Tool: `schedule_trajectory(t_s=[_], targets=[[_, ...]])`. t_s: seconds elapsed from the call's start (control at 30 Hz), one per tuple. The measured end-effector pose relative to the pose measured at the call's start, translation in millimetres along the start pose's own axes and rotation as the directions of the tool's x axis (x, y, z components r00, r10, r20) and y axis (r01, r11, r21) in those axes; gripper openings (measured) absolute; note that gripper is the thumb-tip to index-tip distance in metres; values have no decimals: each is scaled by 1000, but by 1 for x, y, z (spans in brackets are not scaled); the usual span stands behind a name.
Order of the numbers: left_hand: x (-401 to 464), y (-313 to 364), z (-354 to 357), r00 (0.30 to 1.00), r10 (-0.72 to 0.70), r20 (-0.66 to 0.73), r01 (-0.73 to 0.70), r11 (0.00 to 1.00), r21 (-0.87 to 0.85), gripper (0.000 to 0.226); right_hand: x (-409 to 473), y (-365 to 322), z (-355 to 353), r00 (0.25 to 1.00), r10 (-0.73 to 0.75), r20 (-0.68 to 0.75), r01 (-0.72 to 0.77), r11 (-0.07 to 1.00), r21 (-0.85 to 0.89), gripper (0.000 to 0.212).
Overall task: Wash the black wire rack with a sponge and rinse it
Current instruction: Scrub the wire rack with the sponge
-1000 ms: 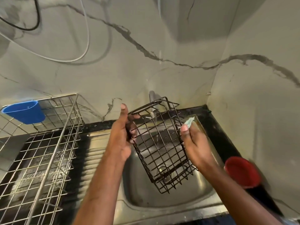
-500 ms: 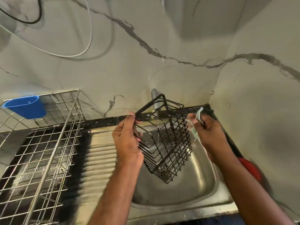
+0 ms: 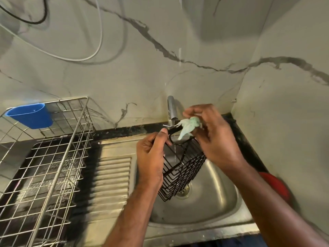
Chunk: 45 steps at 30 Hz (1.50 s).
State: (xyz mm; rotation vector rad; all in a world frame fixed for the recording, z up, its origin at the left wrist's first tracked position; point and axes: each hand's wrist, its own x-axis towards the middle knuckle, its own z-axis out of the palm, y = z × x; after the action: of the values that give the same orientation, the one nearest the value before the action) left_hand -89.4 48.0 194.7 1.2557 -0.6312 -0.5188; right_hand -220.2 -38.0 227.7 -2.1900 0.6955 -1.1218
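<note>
The black wire rack (image 3: 179, 173) hangs tilted over the steel sink (image 3: 210, 207), its top hook bar under the tap (image 3: 171, 109). My left hand (image 3: 151, 157) grips the rack's upper left rim. My right hand (image 3: 211, 136) holds a pale green sponge (image 3: 188, 125) and presses it against the rack's top bar. A thin stream of water falls from the tap through the rack. My right hand covers the rack's upper right side.
A steel wire dish rack (image 3: 44, 166) with a blue plastic cup (image 3: 30, 116) stands on the left over the ribbed drainboard (image 3: 110, 179). A red object (image 3: 277, 186) lies on the black counter at right. Marble walls close the corner behind.
The rack has turned and dropped lower in the sink. My right hand has moved up and left with the sponge onto the rack's top bar near the tap.
</note>
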Motion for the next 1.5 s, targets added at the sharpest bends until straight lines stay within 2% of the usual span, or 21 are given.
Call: schedule_trajectory(t_s=[0.07, 0.13, 0.2, 0.27, 0.33, 0.4, 0.5, 0.67, 0.73, 0.87, 0.93, 1.03, 1.1, 1.17, 1.27, 1.33, 1.4, 1.5], targets=[[-2, -3, -2, 1000, 1, 1, -1, 1000, -2, 38, 2, 5, -6, 992, 68, -104, -60, 996, 73, 30], [-3, -5, -1, 1000, -4, -8, 4, 1000, -12, 39, -1, 6, -9, 995, 59, -84, -54, 997, 57, 29], [-1, -6, 1, 1000, -4, -25, 4, 1000, -17, 39, -13, 2, -3, 995, -28, 95, 31, 999, -30, 36], [0, -6, 1, 999, -2, -45, 0, 999, -38, 39, -27, -4, 7, 938, -151, 311, 190, 977, -99, 42], [1, -5, -1, 996, 21, -85, -25, 998, -49, 42, -38, -5, 10, 888, -242, 391, 297, 951, -86, 44], [3, -5, -3, 990, 34, -136, -40, 998, -43, 45, -42, 0, 5, 899, -259, 353, 296, 954, -54, 41], [4, -9, -4, 987, 19, -159, -25, 999, -38, 48, -41, 14, -7, 956, -192, 221, 212, 975, -70, 45], [2, -13, -2, 982, 9, -186, -10, 1000, -8, 48, -35, 9, -3, 990, -123, 73, 135, 974, -180, 26], [4, -8, -3, 982, 57, -180, -55, 998, 13, 46, -41, -7, 0, 981, -164, 101, 180, 966, -185, 24], [3, -5, -5, 991, 66, -116, -64, 998, 20, 48, -38, -9, -6, 889, -300, 346, 402, 872, -278, 44], [-3, -5, -2, 992, 48, -114, -47, 999, 19, 51, -26, 15, -15, 920, -253, 300, 347, 882, -320, 44], [-6, -6, 0, 991, 21, -129, -23, 1000, -9, 52, -13, 40, -31, 979, -128, 157, 172, 934, -314, 34], [-3, -7, -1, 988, 13, -152, -14, 1000, -7, 51, -20, 31, -23, 978, -100, 181, 153, 939, -308, 48], [0, -8, -3, 988, 24, -155, -25, 1000, -4, 51, -35, 9, -3, 938, -199, 284, 283, 913, -293, 60], [0, -7, -1, 990, 30, -136, -35, 999, -35, 53, -48, -7, 10, 849, -338, 406, 433, 886, -168, 52], [-3, -6, 1, 990, 28, -137, -35, 998, -51, 55, -42, 4, 4, 850, -358, 386, 445, 881, -162, 52], [-5, -7, 0, 988, 23, -149, -29, 999, -36, 54, -35, 23, -6, 896, -317, 310, 392, 893, -220, 56], [-5, -7, -4, 986, 16, -167, -19, 1000, -18, 50, -24, 53, -24, 977, -166, 131, 198, 937, -288, 52]])
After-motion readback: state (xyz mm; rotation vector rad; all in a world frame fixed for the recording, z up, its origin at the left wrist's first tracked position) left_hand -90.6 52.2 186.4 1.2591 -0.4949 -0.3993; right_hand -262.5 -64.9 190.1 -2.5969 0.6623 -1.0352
